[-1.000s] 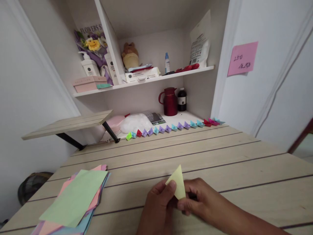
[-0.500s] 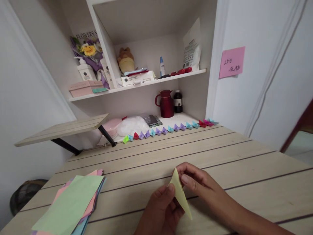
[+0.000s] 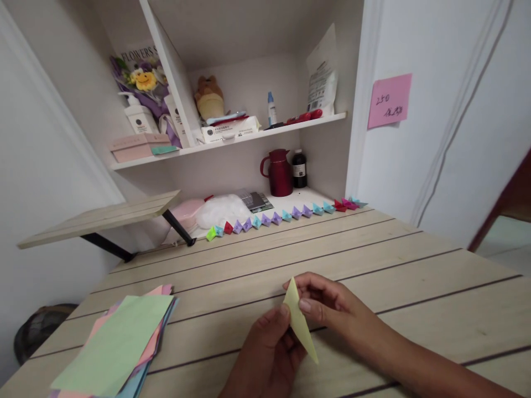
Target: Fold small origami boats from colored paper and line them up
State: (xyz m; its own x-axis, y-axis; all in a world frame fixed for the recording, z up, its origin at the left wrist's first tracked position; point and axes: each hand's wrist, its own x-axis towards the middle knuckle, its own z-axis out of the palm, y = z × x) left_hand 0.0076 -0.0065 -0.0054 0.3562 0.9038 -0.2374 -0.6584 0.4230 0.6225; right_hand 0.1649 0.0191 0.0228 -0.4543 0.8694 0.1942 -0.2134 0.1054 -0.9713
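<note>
A folded piece of yellow paper [image 3: 299, 323], narrow and pointed at both ends, is held above the tabletop between my hands. My left hand [image 3: 267, 345] pinches its left side, thumb on the near face and fingers behind. My right hand [image 3: 332, 307] grips the upper part, with the thumb pressed on the paper and the fingers curled behind its top. Part of those fingers is hidden by the paper. To the left lies a stack of coloured paper sheets [image 3: 114, 345], a pale green one on top.
Small folded paper boats [image 3: 265, 220] stand in a row along the table's back edge. Behind them are a red jug [image 3: 280, 174], a dark bottle [image 3: 299, 168] and a white plastic bag [image 3: 224, 211]. A raised wooden shelf [image 3: 103, 215] on black legs stands at the left.
My right thumb has moved onto the face of the yellow paper, which now looks narrower. The whole view has shifted slightly.
</note>
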